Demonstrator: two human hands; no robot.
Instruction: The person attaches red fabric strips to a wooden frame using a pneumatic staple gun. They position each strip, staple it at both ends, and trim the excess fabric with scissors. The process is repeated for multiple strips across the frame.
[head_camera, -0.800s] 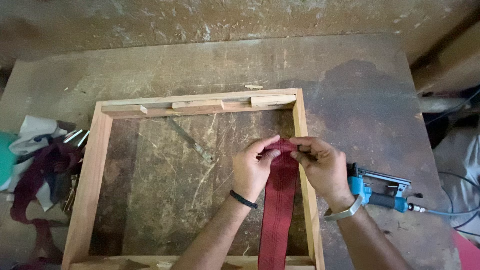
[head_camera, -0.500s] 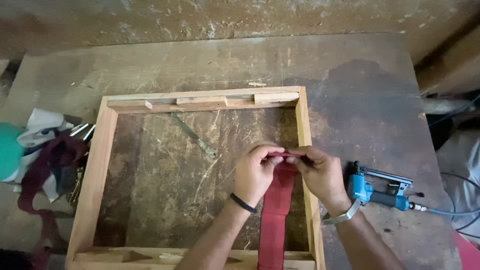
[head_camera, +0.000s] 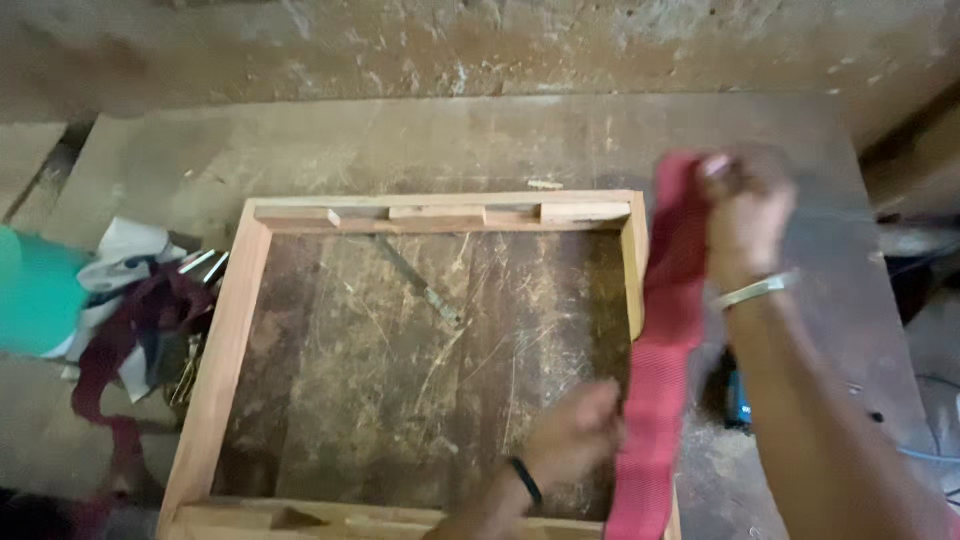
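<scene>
1. Your right hand fingers pinch the red webbing strap top, raised above the wooden frame.
2. Left hand apparently grips it lower; blurred.
3. Strap runs near-vertical along the frame's right rail.

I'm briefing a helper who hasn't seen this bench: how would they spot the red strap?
Find the square wooden frame lying flat on the scarred workbench. Along its right rail, the red webbing strap runs upward from the left hand to the raised right hand. It is bright, flat and taut, unlike the darker crumpled scraps left of the frame.
</scene>
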